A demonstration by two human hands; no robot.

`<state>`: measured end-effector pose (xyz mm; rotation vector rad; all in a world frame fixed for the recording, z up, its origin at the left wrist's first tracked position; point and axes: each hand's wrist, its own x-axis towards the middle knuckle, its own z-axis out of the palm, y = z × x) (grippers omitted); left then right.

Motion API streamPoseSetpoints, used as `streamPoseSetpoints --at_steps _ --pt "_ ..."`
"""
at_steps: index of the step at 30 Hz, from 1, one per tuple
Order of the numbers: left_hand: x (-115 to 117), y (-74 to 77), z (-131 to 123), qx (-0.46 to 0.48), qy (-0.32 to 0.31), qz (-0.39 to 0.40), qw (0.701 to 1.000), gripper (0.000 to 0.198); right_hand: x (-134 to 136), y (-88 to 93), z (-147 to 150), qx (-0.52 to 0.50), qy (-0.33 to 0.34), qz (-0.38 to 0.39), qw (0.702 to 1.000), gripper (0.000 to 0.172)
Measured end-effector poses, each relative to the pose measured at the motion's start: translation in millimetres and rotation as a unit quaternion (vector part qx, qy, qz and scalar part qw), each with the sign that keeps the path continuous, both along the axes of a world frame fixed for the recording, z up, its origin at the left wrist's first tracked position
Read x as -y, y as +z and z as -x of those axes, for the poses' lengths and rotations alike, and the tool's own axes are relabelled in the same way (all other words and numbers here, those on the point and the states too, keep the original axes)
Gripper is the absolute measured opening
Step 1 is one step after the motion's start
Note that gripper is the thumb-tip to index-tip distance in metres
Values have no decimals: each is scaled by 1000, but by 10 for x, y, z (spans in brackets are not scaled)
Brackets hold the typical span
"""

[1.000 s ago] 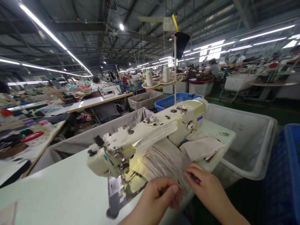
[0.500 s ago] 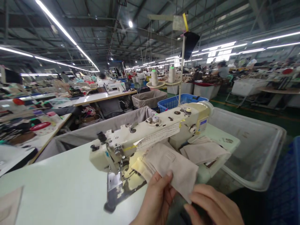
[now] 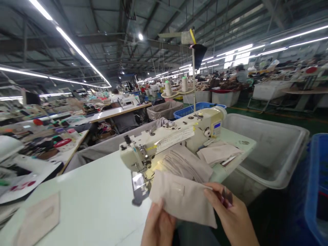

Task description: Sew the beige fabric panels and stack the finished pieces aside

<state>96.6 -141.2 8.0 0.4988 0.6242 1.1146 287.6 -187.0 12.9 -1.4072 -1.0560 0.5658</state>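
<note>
A beige fabric piece [image 3: 184, 201] with a small stitched rectangle is held up in front of the sewing machine [image 3: 166, 138]. My left hand [image 3: 159, 218] pinches its lower left edge, thumb on top. At its upper right corner, my right hand [image 3: 228, 208] grips it between thumb and fingers. A small dark metal tool [image 3: 227, 196] sits in the right palm; its kind is partly hidden. Behind the held piece, a stack of similar beige pieces [image 3: 184, 160] lies on the machine bed under the arm. More beige fabric [image 3: 217, 152] rests by the machine's right end.
Another beige piece [image 3: 39, 218] lies on the pale green table [image 3: 99, 191] at left. A white plastic bin [image 3: 269, 147] stands at the table's right, with a blue basket [image 3: 311, 191] beyond. Thread cones [image 3: 167, 88] stand behind the machine. Co-workers appear far off.
The held piece has come away from the stack toward me and turned flatter, uncovering the stack. My right hand has shifted to its upper right corner. The view has turned slightly left.
</note>
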Motion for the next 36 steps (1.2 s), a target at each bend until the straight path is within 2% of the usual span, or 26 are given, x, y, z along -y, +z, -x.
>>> streamPoseSetpoints --at_steps 3,7,11,14,16,18,21,23,28,30,32,34,36 --pt "0 113 343 -127 87 -37 987 42 -2 -28 45 17 30 -17 999 33" --pt "142 228 609 -288 169 -89 939 50 -69 -56 178 54 29 -36 997 33" --pt "265 261 763 -365 219 -123 896 50 -136 -91 320 137 25 -96 986 30" --pt "314 254 857 -419 249 -143 861 43 -153 -160 380 216 24 -127 968 28" --pt "330 227 892 -426 270 -142 852 40 -144 -201 410 261 8 -131 956 29" --pt "332 177 909 -401 268 -128 866 41 -124 -216 443 295 -26 -143 944 31" --pt "327 88 922 -355 221 -97 903 45 -94 -189 479 321 -83 -163 929 35" --pt "338 55 922 -334 206 -75 916 46 -87 -161 483 339 -105 -170 919 38" --pt "427 112 826 -231 197 -3 953 46 -65 -156 463 393 -127 -232 881 34" --pt "448 131 767 -193 191 22 962 46 -38 -178 479 378 -131 -229 888 32" --pt "422 121 739 -224 217 14 950 45 -12 -203 515 331 -128 -188 916 36" --pt "320 92 770 -319 259 -38 911 45 3 -232 575 255 -117 -123 952 43" --pt "126 60 865 -419 262 -85 865 44 7 -279 664 161 -93 -51 981 46"
